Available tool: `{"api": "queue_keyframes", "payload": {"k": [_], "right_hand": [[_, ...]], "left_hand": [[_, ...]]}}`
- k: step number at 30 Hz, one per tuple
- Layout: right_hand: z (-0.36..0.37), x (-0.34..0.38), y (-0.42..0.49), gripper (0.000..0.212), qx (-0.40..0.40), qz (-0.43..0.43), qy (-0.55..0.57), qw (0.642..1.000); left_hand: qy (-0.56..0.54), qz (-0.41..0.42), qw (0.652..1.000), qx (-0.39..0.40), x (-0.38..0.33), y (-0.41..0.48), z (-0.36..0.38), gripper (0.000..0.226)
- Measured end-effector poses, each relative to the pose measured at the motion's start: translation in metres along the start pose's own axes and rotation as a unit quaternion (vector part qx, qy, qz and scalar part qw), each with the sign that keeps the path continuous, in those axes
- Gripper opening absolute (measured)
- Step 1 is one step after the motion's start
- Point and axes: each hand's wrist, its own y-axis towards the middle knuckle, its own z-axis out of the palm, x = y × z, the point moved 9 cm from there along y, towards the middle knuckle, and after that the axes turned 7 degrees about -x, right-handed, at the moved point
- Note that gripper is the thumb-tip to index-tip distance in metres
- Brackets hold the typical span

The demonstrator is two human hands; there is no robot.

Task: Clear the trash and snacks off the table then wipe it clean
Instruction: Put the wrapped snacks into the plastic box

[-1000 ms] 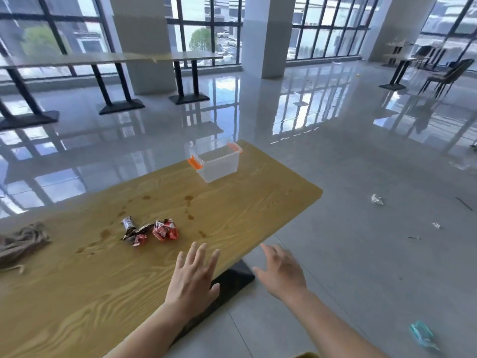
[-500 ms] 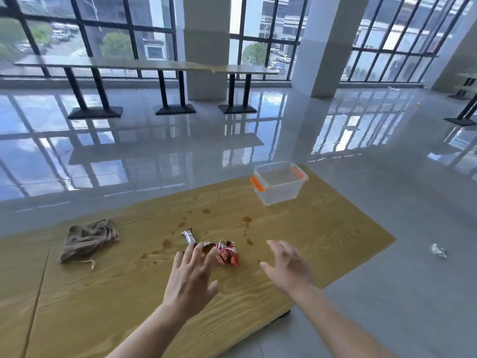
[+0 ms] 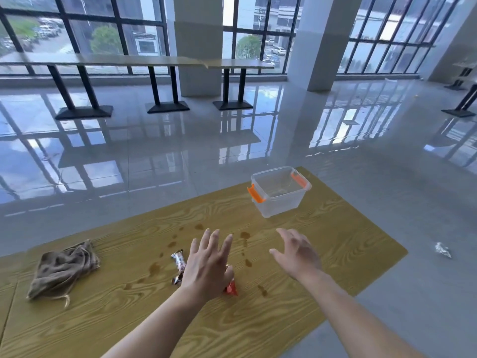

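The snack wrappers [image 3: 179,262] lie on the counter [image 3: 245,332] just under the left hand [image 3: 206,264], long axis pointing away; both hands are spread open and empty, the right hand [image 3: 296,254] farther off

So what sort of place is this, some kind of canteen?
Probably, or a similar large dining hall, though no food counter shows. Long tables on black pedestal bases stand by tall grid windows, the floor is glossy tile, and snack wrappers lie on the wooden table in front.
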Motion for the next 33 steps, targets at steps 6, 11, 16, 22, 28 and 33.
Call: {"api": "queue_keyframes", "payload": {"k": [6, 11, 16, 22, 28, 33], "right_hand": [[-0.003, -0.06, 0.086, 0.061, -0.009, 0.007, 0.021, 1.0], [-0.006, -0.113, 0.177, 0.057, 0.003, 0.011, 0.034, 0.999], [-0.005, -0.142, 0.263, 0.077, 0.011, -0.005, 0.054, 0.998], [0.021, -0.165, 0.339, 0.045, 0.045, 0.035, 0.065, 0.996], [0.052, -0.178, 0.361, 0.054, 0.09, 0.047, 0.057, 0.993], [0.06, -0.184, 0.366, 0.042, 0.099, 0.057, 0.082, 0.99]], "left_hand": [[0.016, -0.005, 1.0, -0.004, -0.037, 0.099, 0.026, 0.077], [0.025, -0.043, 0.999, 0.011, -0.056, 0.179, 0.058, 0.074], [0.028, -0.074, 0.997, 0.018, -0.068, 0.247, 0.085, 0.063], [-0.135, -0.288, 0.947, 0.048, -0.035, 0.293, 0.122, 0.062], [-0.307, -0.457, 0.834, 0.024, -0.005, 0.302, 0.154, 0.059], [-0.44, -0.553, 0.707, 0.008, 0.006, 0.29, 0.175, 0.055]]}}
